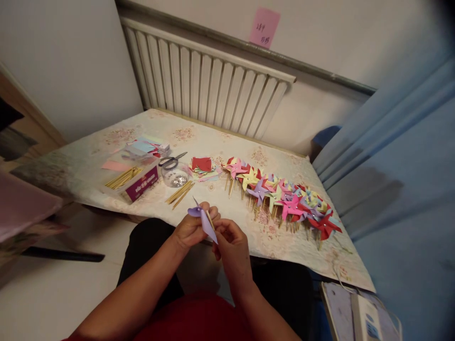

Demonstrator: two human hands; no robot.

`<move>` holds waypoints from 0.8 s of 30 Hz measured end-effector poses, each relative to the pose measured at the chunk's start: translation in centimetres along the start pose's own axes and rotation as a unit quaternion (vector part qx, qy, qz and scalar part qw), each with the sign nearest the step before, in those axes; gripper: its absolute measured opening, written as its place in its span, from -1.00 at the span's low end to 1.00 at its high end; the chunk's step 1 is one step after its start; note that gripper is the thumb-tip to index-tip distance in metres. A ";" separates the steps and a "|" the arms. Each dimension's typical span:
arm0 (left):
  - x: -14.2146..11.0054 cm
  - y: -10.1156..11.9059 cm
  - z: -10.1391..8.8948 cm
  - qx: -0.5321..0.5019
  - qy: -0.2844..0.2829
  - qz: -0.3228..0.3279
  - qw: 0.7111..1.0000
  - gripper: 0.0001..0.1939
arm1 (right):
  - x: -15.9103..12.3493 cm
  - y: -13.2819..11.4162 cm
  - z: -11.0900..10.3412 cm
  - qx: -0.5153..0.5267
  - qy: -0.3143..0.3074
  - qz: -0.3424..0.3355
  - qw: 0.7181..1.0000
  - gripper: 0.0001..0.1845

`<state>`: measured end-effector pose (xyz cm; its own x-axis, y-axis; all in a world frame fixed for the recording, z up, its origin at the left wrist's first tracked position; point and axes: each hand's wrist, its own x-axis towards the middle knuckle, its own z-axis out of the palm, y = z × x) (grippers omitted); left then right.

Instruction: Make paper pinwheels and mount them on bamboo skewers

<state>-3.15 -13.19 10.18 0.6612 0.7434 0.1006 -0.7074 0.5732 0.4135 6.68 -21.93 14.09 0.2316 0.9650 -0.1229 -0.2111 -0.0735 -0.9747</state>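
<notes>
My left hand (192, 228) and my right hand (231, 241) meet over the near edge of the table (88, 166). Both pinch a purple paper pinwheel (204, 220) with a thin wooden stick through it. The left fingers grip the folded paper at its upper left. The right fingers close round the stick and the paper's lower tip. A long row of finished pinwheels (284, 196) in red, pink, yellow, green and purple lies on the table to the right of my hands.
Loose wooden sticks (180, 192), a clear bowl of small shiny pieces (175, 177), scissors (172, 161), cut paper squares (203, 166) and a box of sticks (133, 179) lie ahead left. A white radiator (206, 90) stands behind; a blue curtain (401, 156) hangs right.
</notes>
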 end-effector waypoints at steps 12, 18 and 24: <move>-0.1 0.0 -0.2 0.000 0.001 0.000 1.000 -0.68 | 0.0 0.0 0.1 0.001 0.003 0.006 1.000 -0.86; -0.3 0.2 -0.1 0.002 0.014 0.003 1.000 -0.65 | 0.1 0.5 -0.1 0.024 0.000 0.005 1.000 -0.85; -0.3 0.0 -0.4 0.007 0.007 0.008 1.000 -0.65 | 0.2 0.7 -0.3 0.045 -0.004 0.010 0.999 -0.83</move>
<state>-3.45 -13.30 9.82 0.6468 0.7569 0.0941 -0.7135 0.5568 0.4254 6.86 -21.87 13.28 0.2180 0.9657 -0.1408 -0.3009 -0.0708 -0.9510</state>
